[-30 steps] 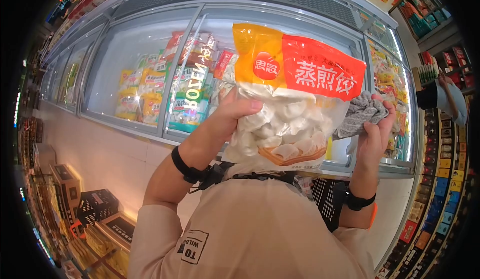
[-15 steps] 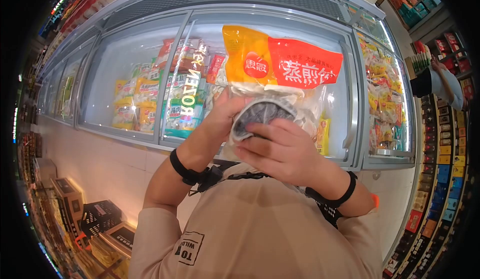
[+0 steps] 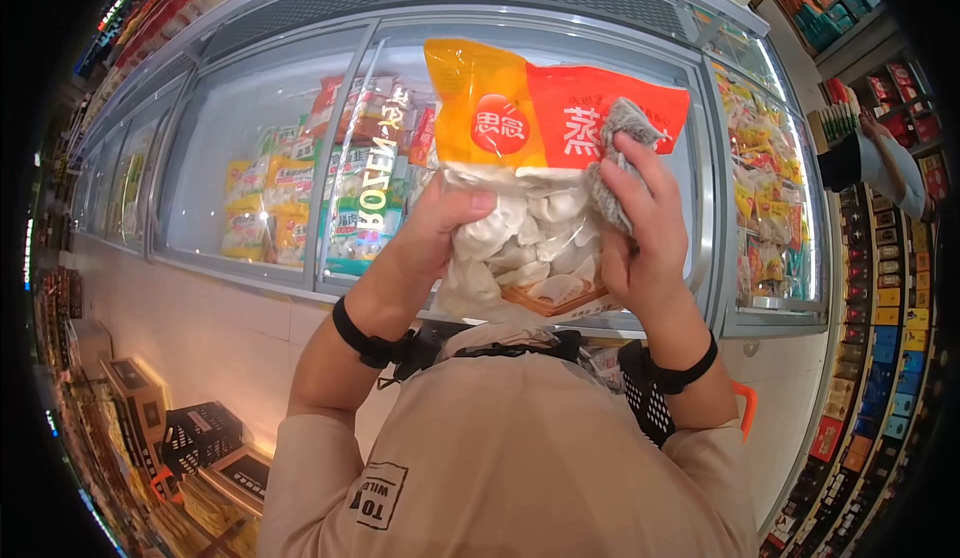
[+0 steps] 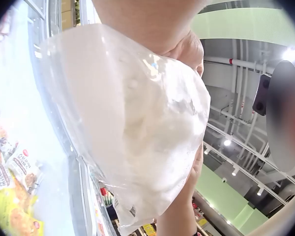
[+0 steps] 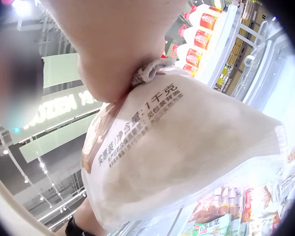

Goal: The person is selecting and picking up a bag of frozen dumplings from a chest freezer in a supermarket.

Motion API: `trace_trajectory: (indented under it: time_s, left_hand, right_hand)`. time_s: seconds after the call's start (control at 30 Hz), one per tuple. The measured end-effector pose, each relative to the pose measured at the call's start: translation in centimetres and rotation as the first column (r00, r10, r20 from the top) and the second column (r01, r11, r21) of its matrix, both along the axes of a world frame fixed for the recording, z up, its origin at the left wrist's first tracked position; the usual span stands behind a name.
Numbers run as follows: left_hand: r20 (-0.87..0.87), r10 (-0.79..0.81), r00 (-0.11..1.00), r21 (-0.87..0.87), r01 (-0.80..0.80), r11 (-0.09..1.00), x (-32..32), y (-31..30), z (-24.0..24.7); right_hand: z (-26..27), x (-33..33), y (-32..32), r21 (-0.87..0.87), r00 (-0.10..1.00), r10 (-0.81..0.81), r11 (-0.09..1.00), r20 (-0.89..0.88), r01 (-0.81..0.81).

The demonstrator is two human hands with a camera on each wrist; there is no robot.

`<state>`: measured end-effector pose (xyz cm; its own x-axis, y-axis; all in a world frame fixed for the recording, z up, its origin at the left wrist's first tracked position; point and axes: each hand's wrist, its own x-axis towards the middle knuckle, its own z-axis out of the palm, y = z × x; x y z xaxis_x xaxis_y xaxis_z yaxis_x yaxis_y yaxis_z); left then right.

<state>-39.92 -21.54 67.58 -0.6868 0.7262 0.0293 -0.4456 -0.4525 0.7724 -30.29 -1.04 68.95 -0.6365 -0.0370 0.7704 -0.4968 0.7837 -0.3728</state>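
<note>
A clear plastic bag of frozen dumplings (image 3: pixel 525 223), with an orange and red top band, is held up in front of the chest. My left hand (image 3: pixel 428 233) grips its left edge, thumb across the front. At the right side, my right hand (image 3: pixel 650 223) holds a grey knitted cloth (image 3: pixel 606 198) against the front, covering part of the red label. The bag's pale back (image 4: pixel 152 128) fills much of the left wrist view. In the right wrist view, a rolled edge of the cloth (image 5: pixel 151 73) shows above the bag's printed underside (image 5: pixel 187 137).
Behind the bag stands a chest freezer with a grey frame (image 3: pixel 335 173), holding several frozen packs (image 3: pixel 270 208). More packs (image 3: pixel 770 198) lie in its right section. A black basket (image 3: pixel 650 388) hangs near my right forearm. Cartons (image 3: pixel 235 473) stand low left; a person (image 3: pixel 885 163) is far right.
My right hand moved with the cloth from beside the bag, across its lower front, then up onto the red label. The left hand keeps its grip; the bag has shifted slightly left.
</note>
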Motion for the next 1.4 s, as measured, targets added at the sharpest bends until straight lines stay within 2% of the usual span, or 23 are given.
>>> trace_trajectory:
  time_s: [0.13, 0.27, 0.3, 0.33, 0.37, 0.4, 0.43, 0.53, 0.57, 0.7, 0.77, 0.87, 1.0, 1.17, 1.27, 1.37, 1.4]
  left_hand:
    - [-0.008, -0.025, 1.000, 0.017, 0.025, 1.000, -0.1, 0.0, 0.1]
    - [-0.014, -0.033, 0.999, -0.033, 0.032, 0.999, 0.0, -0.6, -0.1]
    - [-0.017, -0.032, 0.999, -0.054, 0.031, 0.998, 0.0, -0.8, -0.2]
    - [-0.011, -0.024, 1.000, -0.049, 0.023, 0.999, 0.1, -0.8, 0.0]
    - [-0.006, -0.016, 1.000, -0.044, 0.015, 0.999, 0.3, -0.7, 0.3]
    - [0.001, -0.009, 1.000, -0.039, 0.009, 0.999, 0.4, -0.6, 0.5]
    - [0.014, -0.012, 1.000, -0.034, 0.012, 0.999, 0.5, -0.7, 0.4]
    - [0.042, -0.029, 0.999, -0.020, 0.030, 0.999, 0.2, -0.5, 0.2]
    - [0.048, -0.040, 0.998, -0.017, 0.041, 0.999, 0.0, -0.4, -0.2]
    - [0.075, -0.095, 0.993, -0.023, 0.097, 0.995, 0.3, -0.4, 0.3]
    - [0.011, -0.075, 0.997, -0.019, 0.075, 0.997, 0.2, -0.2, -0.1]
    - [-0.032, -0.026, 0.999, -0.043, 0.025, 0.999, 0.5, -0.3, 0.2]
    - [-0.013, 0.027, 1.000, -0.091, -0.028, 0.995, 0.6, -0.6, -0.3]
    - [0.007, -0.010, 1.000, -0.070, 0.010, 0.997, 0.7, -0.8, -0.9]
    - [0.057, -0.045, 0.997, -0.091, 0.050, 0.995, 0.8, -1.3, -1.2]
    - [0.074, -0.039, 0.996, -0.090, 0.046, 0.995, 0.7, -1.1, -1.1]
    - [0.076, -0.031, 0.997, -0.087, 0.037, 0.996, 0.7, -1.0, -1.1]
  right_hand:
    - [-1.0, -0.5, 1.9, -0.049, 0.992, -0.122, 0.991, 0.011, 0.122]
    - [-3.0, 0.1, 3.6, -0.226, 0.971, -0.238, 0.945, 0.022, 0.236]
    - [-4.3, 0.3, 4.5, -0.333, 0.971, -0.224, 0.912, 0.080, 0.238]
    - [-5.2, 0.6, 5.1, -0.562, 0.976, -0.088, 0.806, 0.200, 0.188]
    - [-6.0, 1.1, 5.4, -0.753, 0.958, 0.075, 0.636, 0.276, 0.168]
    - [-6.3, 1.5, 5.4, -0.890, 0.920, 0.248, 0.419, 0.304, 0.181]
    - [-6.2, 2.0, 5.1, -0.929, 0.876, 0.382, 0.329, 0.294, 0.169]
    - [-7.1, 2.6, 3.3, -0.968, 0.827, 0.523, 0.232, 0.207, 0.095]
    - [-6.9, 2.8, 2.5, -0.985, 0.812, 0.562, 0.152, 0.158, 0.087]
    - [-7.5, 2.7, 2.4, -0.977, 0.761, 0.617, 0.184, 0.198, 0.105]
    - [-7.1, 2.9, 1.9, -0.968, 0.733, 0.634, 0.199, 0.246, 0.153]
    - [-6.6, 3.1, 1.9, -0.969, 0.758, 0.604, 0.170, 0.247, 0.180]
    - [-7.2, 3.1, 1.8, -0.970, 0.797, 0.556, 0.188, 0.236, 0.156]
    - [-8.3, 3.7, 2.2, -0.963, 0.798, 0.546, 0.220, 0.254, 0.156]
    - [-10.2, 3.7, 3.6, -0.998, 0.783, 0.619, 0.055, 0.058, 0.030]
    - [-10.9, 4.0, 4.3, -0.977, 0.812, 0.575, -0.213, -0.102, 0.028]
    - [-11.3, 3.9, 4.8, -0.986, 0.834, 0.552, -0.146, -0.016, 0.078]
